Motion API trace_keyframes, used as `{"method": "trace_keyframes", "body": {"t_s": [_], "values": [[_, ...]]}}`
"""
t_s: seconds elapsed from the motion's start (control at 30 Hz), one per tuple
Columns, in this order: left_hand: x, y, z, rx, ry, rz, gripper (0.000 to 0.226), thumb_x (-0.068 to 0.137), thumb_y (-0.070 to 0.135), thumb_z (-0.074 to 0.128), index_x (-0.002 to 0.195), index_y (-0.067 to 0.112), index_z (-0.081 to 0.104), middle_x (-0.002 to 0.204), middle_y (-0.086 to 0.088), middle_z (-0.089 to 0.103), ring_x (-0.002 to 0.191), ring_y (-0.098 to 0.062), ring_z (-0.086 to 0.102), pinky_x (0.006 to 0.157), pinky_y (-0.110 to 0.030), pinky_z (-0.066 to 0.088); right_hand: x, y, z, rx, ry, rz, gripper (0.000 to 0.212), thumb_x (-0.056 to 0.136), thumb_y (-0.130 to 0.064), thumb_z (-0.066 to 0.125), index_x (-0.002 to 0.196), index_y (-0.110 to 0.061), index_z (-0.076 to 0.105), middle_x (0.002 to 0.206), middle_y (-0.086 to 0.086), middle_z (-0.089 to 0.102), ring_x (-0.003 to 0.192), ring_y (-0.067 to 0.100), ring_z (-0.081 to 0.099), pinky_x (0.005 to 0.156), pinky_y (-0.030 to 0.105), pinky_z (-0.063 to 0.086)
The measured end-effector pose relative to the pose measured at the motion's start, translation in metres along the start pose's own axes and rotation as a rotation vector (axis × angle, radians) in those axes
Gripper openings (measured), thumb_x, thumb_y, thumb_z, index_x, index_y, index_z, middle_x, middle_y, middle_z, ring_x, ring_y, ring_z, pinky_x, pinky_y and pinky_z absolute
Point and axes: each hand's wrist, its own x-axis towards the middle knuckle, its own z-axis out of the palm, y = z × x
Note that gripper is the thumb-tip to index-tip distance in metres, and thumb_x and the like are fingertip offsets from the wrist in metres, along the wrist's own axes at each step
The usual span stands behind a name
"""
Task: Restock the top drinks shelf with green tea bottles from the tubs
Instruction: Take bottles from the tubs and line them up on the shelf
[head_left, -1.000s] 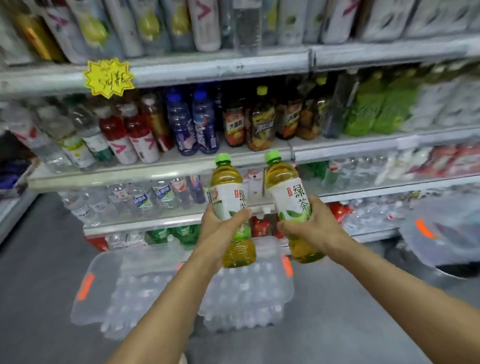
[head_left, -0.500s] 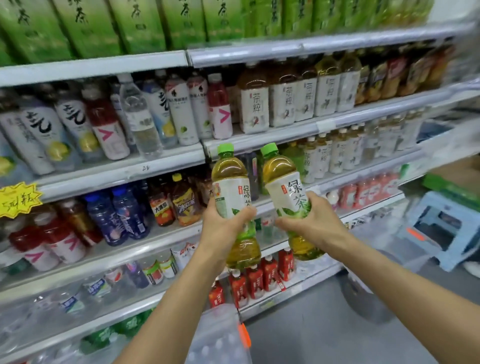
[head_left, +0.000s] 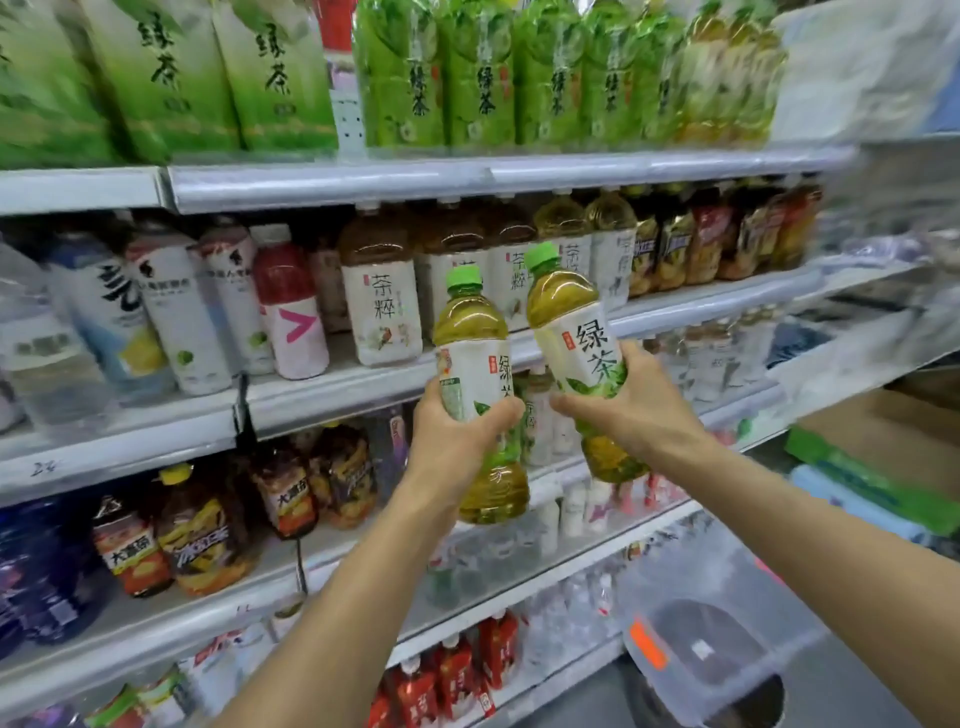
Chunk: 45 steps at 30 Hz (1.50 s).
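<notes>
- Two green tea bottles are held up in front of the drinks shelves, one in each hand, both with bright green caps and white labels printed with green characters.
- The left hand (head_left: 457, 441) is wrapped around the middle of the left bottle (head_left: 480, 400), with the thumb laid across the label; the bottle is held close to upright.
- The right hand (head_left: 631, 410) is closed around the lower half of the right bottle (head_left: 576, 353), which is tilted with its cap (head_left: 542, 257) leaning to the left.
- The two bottles are held just beside each other; whether they touch cannot be told.
- The top shelf (head_left: 467, 174) is seen above both bottles, and neither bottle rests on it.
- On that shelf, green-wrapped packs of tea (head_left: 483, 78) are lined up at centre and right, with larger green packs (head_left: 171, 78) at the left.
- On the shelf directly behind the hands, brown tea bottles with white labels (head_left: 382, 306) are ranged, with pale and red-labelled drinks to their left.
- Lower shelves are filled with dark bottles with orange labels (head_left: 208, 530) and small red cartons (head_left: 457, 670).
- A clear plastic tub with an orange latch (head_left: 701, 649) is seen low at the right, on the floor.
- The edges of the view are blurred.
</notes>
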Motion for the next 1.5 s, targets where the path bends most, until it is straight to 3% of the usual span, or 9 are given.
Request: {"method": "trace_keyframes", "body": {"t_s": [0.13, 0.53, 0.7, 0.87, 0.97, 1.07, 1.2, 1.33, 1.5], "values": [[0.047, 0.004, 0.048, -0.018, -0.022, 0.008, 0.057, 0.081, 0.018, 0.081, 0.129, 0.025, 0.051, 0.107, 0.007, 0.067, 0.094, -0.007, 0.065, 0.066, -0.016, 0.051, 0.05, 0.02, -0.033, 0.008, 0.049, -0.01, 0.051, 0.072, -0.035, 0.084, 0.11, -0.02, 0.054, 0.096, -0.002, 0.067, 0.087, 0.015, 0.066, 0.08, 0.042, 0.059], [0.124, 0.01, 0.14, 0.055, -0.005, 0.031, 0.075, 0.077, 0.027, 0.084, 0.138, 0.028, 0.039, 0.12, 0.0, 0.063, 0.102, -0.02, 0.067, 0.085, -0.036, 0.057, 0.164, 0.071, -0.095, 0.093, 0.062, -0.056, 0.052, 0.075, -0.037, 0.082, 0.114, -0.023, 0.052, 0.098, -0.003, 0.066, 0.089, 0.014, 0.064, 0.079, 0.038, 0.057], [0.152, 0.014, 0.209, 0.04, 0.05, 0.089, 0.056, 0.08, 0.021, 0.082, 0.115, 0.047, 0.046, 0.117, 0.002, 0.067, 0.104, -0.023, 0.069, 0.091, -0.046, 0.058, 0.222, 0.104, -0.149, 0.122, 0.025, -0.133, 0.053, 0.074, -0.037, 0.083, 0.114, -0.021, 0.053, 0.1, -0.002, 0.066, 0.09, 0.013, 0.064, 0.075, 0.034, 0.057], [0.19, 0.013, 0.307, -0.034, 0.196, 0.132, 0.055, 0.085, 0.017, 0.075, 0.131, 0.031, 0.049, 0.11, -0.001, 0.071, 0.098, -0.023, 0.07, 0.081, -0.041, 0.06, 0.283, 0.144, -0.231, 0.123, -0.022, -0.217, 0.052, 0.077, -0.041, 0.081, 0.115, -0.022, 0.051, 0.1, -0.005, 0.065, 0.091, 0.012, 0.063, 0.075, 0.033, 0.054], [0.212, 0.019, 0.366, -0.076, 0.276, 0.134, 0.03, 0.089, 0.014, 0.071, 0.111, 0.029, 0.058, 0.099, -0.003, 0.071, 0.085, -0.023, 0.069, 0.071, -0.04, 0.059, 0.323, 0.162, -0.283, 0.136, -0.055, -0.23, 0.052, 0.078, -0.045, 0.078, 0.115, -0.021, 0.05, 0.101, -0.004, 0.063, 0.092, 0.012, 0.062, 0.08, 0.036, 0.054], [0.233, 0.029, 0.415, -0.142, 0.311, 0.126, 0.021, 0.09, 0.012, 0.068, 0.102, 0.025, 0.058, 0.093, -0.01, 0.07, 0.077, -0.027, 0.066, 0.076, -0.048, 0.057, 0.364, 0.17, -0.325, 0.163, -0.083, -0.26, 0.046, 0.079, -0.041, 0.077, 0.113, -0.022, 0.054, 0.1, -0.002, 0.066, 0.091, 0.013, 0.063, 0.078, 0.034, 0.054], [0.263, 0.049, 0.463, -0.153, 0.34, 0.183, 0.023, 0.087, 0.017, 0.071, 0.108, 0.015, 0.061, 0.085, -0.009, 0.068, 0.072, -0.024, 0.064, 0.067, -0.039, 0.055, 0.415, 0.173, -0.369, 0.213, -0.092, -0.278, 0.037, 0.084, -0.033, 0.072, 0.114, -0.02, 0.055, 0.098, -0.001, 0.065, 0.083, 0.012, 0.061, 0.064, 0.027, 0.045], [0.296, 0.076, 0.5, -0.036, 0.347, 0.324, 0.028, 0.092, 0.021, 0.066, 0.118, 0.013, 0.061, 0.091, -0.002, 0.067, 0.076, -0.013, 0.059, 0.062, -0.02, 0.049, 0.463, 0.166, -0.404, 0.254, -0.053, -0.344, 0.045, 0.087, -0.03, 0.069, 0.124, -0.019, 0.046, 0.103, -0.002, 0.061, 0.086, 0.011, 0.058, 0.067, 0.026, 0.047], [0.341, 0.106, 0.528, 0.03, 0.346, 0.424, 0.031, 0.087, 0.033, 0.067, 0.113, 0.019, 0.059, 0.094, 0.001, 0.065, 0.08, -0.015, 0.058, 0.068, -0.026, 0.049, 0.52, 0.144, -0.432, 0.409, 0.054, -0.411, 0.054, 0.089, -0.02, 0.069, 0.134, -0.012, 0.039, 0.102, -0.005, 0.058, 0.094, 0.013, 0.059, 0.071, 0.021, 0.048]]}}
